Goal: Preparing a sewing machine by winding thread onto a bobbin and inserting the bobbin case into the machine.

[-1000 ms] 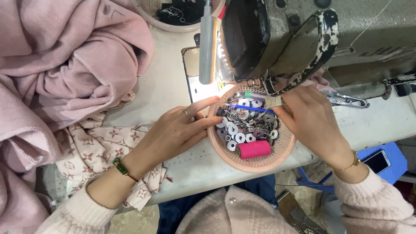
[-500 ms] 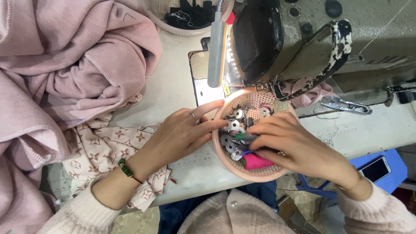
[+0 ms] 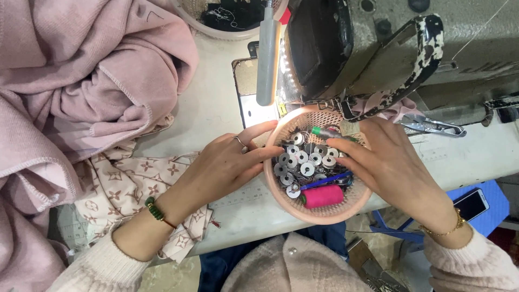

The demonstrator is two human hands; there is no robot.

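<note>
A round pink plastic basket [image 3: 319, 212] sits at the table's front edge, filled with several metal bobbins [image 3: 300, 161], a pink thread spool [image 3: 323, 196], a blue pen [image 3: 326, 180] and a green-tipped tool [image 3: 326, 132]. My left hand [image 3: 227, 165] rests against the basket's left rim, fingers spread, a ring on one finger. My right hand [image 3: 386, 162] reaches into the basket from the right, its fingertips over the bobbins; whether it pinches one is hidden.
A grey sewing machine [image 3: 389, 48] with a lit lamp bar [image 3: 267, 54] looms above the basket. Pink fabric [image 3: 81, 92] piles at the left over a patterned cream cloth [image 3: 132, 189]. Scissors [image 3: 432, 128] lie at the right; a phone [image 3: 473, 204] rests on a blue stool below.
The basket has slid toward the table's front edge. My right hand moved from the basket's top right down into the bobbins, then back to the right side.
</note>
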